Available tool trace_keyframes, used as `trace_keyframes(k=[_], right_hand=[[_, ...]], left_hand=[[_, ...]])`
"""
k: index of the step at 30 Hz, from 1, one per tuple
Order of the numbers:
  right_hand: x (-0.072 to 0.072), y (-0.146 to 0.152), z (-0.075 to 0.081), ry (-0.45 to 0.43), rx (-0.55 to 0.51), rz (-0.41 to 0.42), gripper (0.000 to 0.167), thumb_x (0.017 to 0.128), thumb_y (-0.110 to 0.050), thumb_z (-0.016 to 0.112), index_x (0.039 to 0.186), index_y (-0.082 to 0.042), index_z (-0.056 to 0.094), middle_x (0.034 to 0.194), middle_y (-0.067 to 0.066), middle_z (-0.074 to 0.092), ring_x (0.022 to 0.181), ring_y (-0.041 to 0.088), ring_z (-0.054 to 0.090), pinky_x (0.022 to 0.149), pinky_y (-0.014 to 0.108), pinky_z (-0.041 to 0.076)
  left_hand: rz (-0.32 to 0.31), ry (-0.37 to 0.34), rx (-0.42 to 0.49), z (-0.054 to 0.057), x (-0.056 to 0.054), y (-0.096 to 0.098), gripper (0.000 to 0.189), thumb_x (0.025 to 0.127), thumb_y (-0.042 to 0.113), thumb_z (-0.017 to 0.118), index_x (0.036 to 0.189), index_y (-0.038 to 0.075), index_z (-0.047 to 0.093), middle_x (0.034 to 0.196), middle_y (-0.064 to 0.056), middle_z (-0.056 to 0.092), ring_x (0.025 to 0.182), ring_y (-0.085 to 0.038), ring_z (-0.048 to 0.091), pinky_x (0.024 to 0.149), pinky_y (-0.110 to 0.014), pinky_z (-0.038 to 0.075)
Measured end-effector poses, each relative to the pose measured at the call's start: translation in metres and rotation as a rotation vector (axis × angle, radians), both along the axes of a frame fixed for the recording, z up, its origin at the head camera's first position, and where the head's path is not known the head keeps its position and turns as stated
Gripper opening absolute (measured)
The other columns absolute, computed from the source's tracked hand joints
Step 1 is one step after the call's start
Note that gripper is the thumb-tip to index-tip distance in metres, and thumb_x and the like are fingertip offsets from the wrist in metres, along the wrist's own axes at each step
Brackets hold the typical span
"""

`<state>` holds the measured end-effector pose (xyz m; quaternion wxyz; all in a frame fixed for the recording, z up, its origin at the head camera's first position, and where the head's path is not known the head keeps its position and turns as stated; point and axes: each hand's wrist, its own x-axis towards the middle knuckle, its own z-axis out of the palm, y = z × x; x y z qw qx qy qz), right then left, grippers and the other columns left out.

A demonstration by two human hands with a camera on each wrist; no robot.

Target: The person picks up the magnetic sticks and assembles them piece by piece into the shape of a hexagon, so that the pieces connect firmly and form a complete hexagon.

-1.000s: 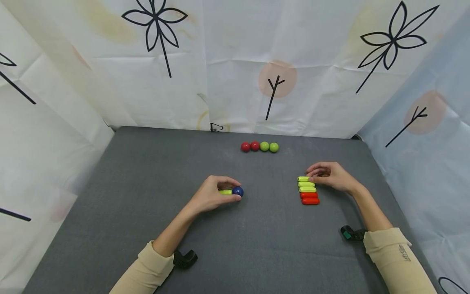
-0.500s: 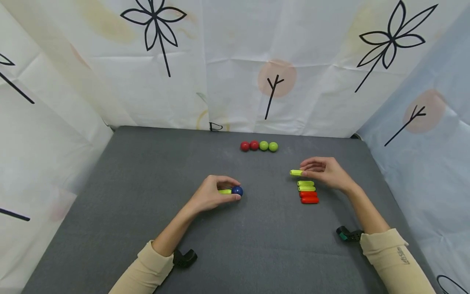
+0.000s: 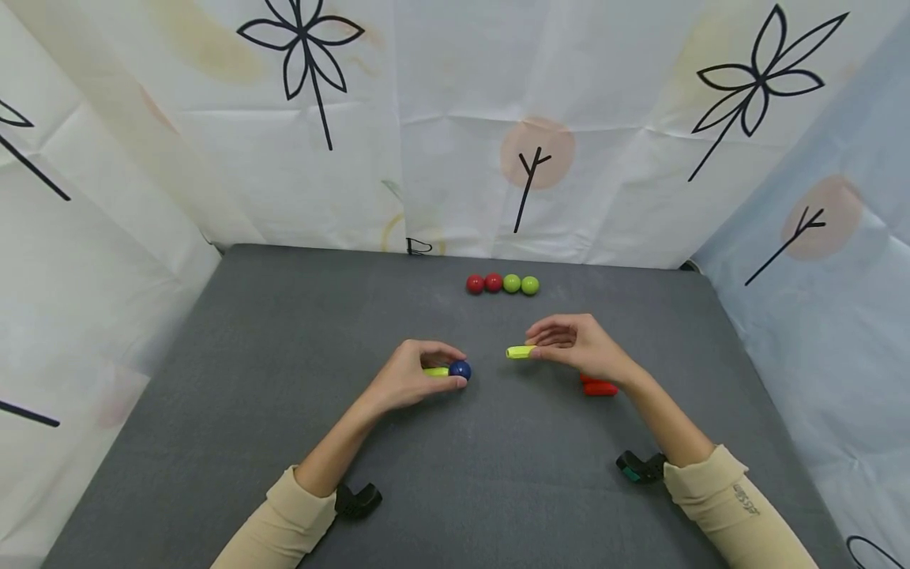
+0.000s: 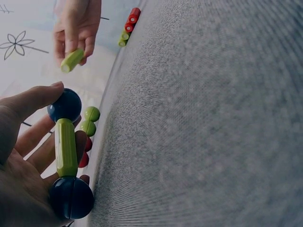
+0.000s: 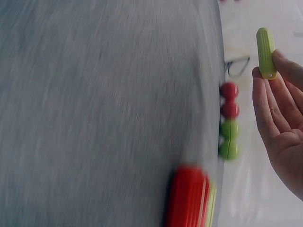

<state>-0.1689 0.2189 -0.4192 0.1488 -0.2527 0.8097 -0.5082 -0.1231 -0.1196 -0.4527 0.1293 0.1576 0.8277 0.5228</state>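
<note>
My left hand [image 3: 412, 375] grips a dumbbell-shaped piece: a yellow-green ribbed rod [image 4: 66, 146] with a dark blue ball [image 4: 65, 105] at one end and a second blue ball [image 4: 72, 197] at the other. Only part of it shows in the head view, the rest being covered by the hand. Between thumb and fingers, my right hand [image 3: 579, 344] pinches a loose yellow-green rod [image 3: 520, 352] by one end. That rod is held above the table, a short way right of the blue ball, with its free end pointing left.
Towards the back of the grey table [image 3: 306, 316], two red balls [image 3: 485, 284] and two green balls [image 3: 521, 284] form a row. Red rods [image 3: 600, 389] lie under the right forearm; yellow-green rods [image 4: 124, 38] beside them are hidden in the head view. A printed white cloth [image 3: 455, 158] hangs behind.
My right hand has lifted a yellow-green rod off the end of the row of rods and carried it left towards the left hand. The left hand has stayed in place.
</note>
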Motion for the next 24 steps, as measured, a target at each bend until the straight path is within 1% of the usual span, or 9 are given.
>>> trace_keyframes(k=[5,8,13,18,22,24], right_hand=[[0.006,-0.024,0.001,-0.037,-0.029,0.030,0.034,0.096,-0.003,0.081,0.126,0.009,0.071,0.119,0.023,0.079,0.102,0.009,0.078,0.089,0.024,0.063],[0.009,-0.037,-0.002,-0.037,-0.034,0.044,0.030,0.096,-0.002,0.081,0.123,0.007,0.073,0.117,0.023,0.079,0.101,0.011,0.079,0.089,0.025,0.063],[0.013,-0.052,-0.010,-0.022,-0.018,0.047,0.026,0.095,-0.005,0.083,0.120,0.001,0.076,0.115,0.021,0.080,0.101,0.017,0.080,0.090,0.025,0.063],[0.016,-0.058,-0.011,-0.026,-0.010,0.020,0.027,0.095,-0.006,0.083,0.121,0.001,0.076,0.116,0.020,0.080,0.103,0.024,0.080,0.089,0.024,0.063],[0.017,-0.059,-0.010,-0.026,-0.008,0.013,0.029,0.095,-0.005,0.083,0.122,0.004,0.075,0.117,0.020,0.080,0.103,0.025,0.080,0.089,0.024,0.064],[0.017,-0.060,-0.010,-0.024,-0.011,0.012,0.029,0.095,-0.005,0.083,0.122,0.004,0.075,0.117,0.020,0.080,0.103,0.024,0.080,0.089,0.024,0.064]], left_hand=[[0.004,0.016,-0.006,-0.001,0.001,0.000,0.036,0.091,0.030,0.091,0.123,0.017,0.081,0.120,-0.004,0.083,0.103,-0.014,0.076,0.092,-0.036,0.061],[0.004,0.019,-0.004,-0.001,0.001,0.000,0.036,0.091,0.029,0.090,0.123,0.017,0.080,0.121,-0.003,0.083,0.106,-0.014,0.076,0.094,-0.036,0.061],[0.004,0.022,0.002,-0.002,0.002,0.001,0.036,0.091,0.028,0.090,0.123,0.015,0.081,0.119,-0.004,0.083,0.102,-0.013,0.077,0.089,-0.033,0.061],[0.011,0.028,-0.002,-0.002,0.002,0.001,0.035,0.091,0.027,0.090,0.123,0.015,0.080,0.117,-0.006,0.083,0.099,-0.012,0.076,0.087,-0.033,0.060],[0.021,0.034,-0.013,-0.001,0.002,0.002,0.037,0.090,0.029,0.091,0.122,0.015,0.080,0.116,-0.005,0.083,0.096,-0.012,0.075,0.085,-0.031,0.059],[0.032,0.041,-0.026,0.000,0.003,0.003,0.039,0.089,0.031,0.092,0.122,0.014,0.080,0.116,-0.005,0.083,0.092,-0.013,0.074,0.081,-0.030,0.058]])
